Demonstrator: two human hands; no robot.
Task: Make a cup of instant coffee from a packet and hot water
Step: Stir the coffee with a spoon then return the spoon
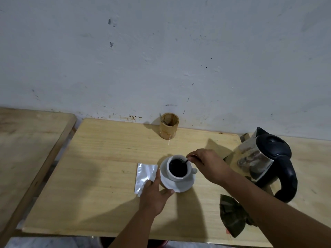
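Note:
A white cup (174, 176) full of dark coffee stands on a white saucer (186, 185) near the middle of the wooden table (107, 158). My right hand (207, 163) pinches a thin spoon (185, 161) whose bowl dips into the coffee at the cup's far rim. My left hand (155, 192) rests against the saucer's near-left edge, thumb along its front rim. A silver coffee packet (144, 176) lies flat just left of the saucer, partly under my left fingers.
A glass kettle (265, 165) with black lid and handle stands to the right of the cup. A bamboo holder (168, 125) with utensils stands at the wall. A dark green packet (232, 215) lies at the table's front right. Another table (26, 140) stands left.

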